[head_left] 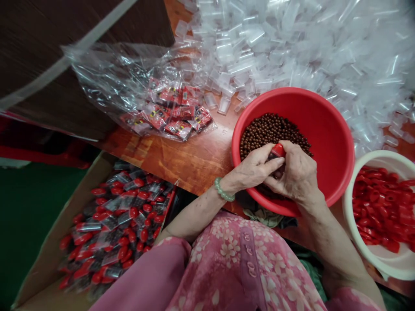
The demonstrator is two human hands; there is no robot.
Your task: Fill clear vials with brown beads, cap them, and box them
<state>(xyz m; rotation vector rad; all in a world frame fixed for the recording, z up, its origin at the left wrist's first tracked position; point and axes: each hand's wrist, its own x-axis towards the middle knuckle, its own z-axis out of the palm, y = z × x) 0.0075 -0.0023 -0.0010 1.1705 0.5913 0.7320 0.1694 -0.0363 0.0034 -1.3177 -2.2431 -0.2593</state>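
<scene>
My left hand (256,168) and my right hand (296,172) meet over the near side of a red plastic basin (327,129) holding a heap of small dark brown beads (269,129). Between the fingers of both hands sits a small container with a red cap (278,150) on top; its body is mostly hidden by my fingers. A green bead bracelet (223,191) is on my left wrist.
A white bowl (372,162) of red caps (384,207) stands at the right. A large pile of clear plastic tubes (292,47) covers the far table. A clear bag of red packets (175,112) lies at left. A cardboard box (48,246) of filled red-capped tubes sits lower left.
</scene>
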